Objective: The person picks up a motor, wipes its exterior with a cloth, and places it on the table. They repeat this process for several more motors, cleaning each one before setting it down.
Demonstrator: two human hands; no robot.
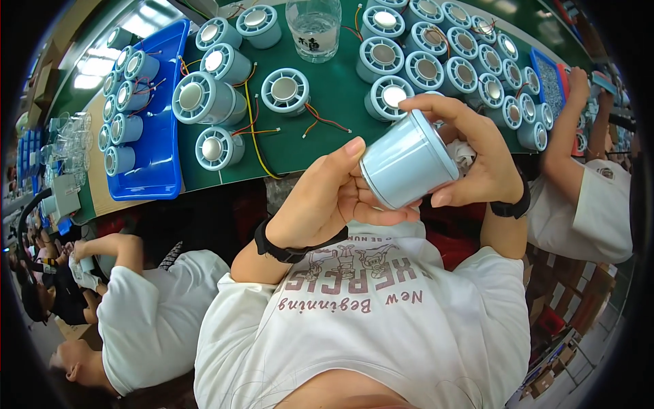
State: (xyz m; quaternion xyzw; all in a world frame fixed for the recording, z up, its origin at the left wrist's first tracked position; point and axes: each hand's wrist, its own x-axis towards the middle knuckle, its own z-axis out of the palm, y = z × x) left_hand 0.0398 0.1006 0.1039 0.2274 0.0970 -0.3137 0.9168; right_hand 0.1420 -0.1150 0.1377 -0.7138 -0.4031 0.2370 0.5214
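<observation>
A glossy light-blue cylindrical housing (403,167) is tilted between my two hands above the table's near edge. My left hand (334,187) supports its lower left side, thumb upright beside it and fingers underneath. With the fingers and thumb of my right hand (482,146) curved round it, the rimmed end is gripped at the right. A crumpled white cloth or tissue (464,155) shows in the right palm behind the rim. Nearest beyond my hands stands a similar blue unit with a silver disc (390,97). The inside of the held housing is hidden.
A green-topped table (327,87) bears many similar units, some with wires (320,117). At left lies a blue tray (178,102) holding several units; a clear water container (313,34) stands at the back. People in white shirts sit left (153,313) and right (593,204).
</observation>
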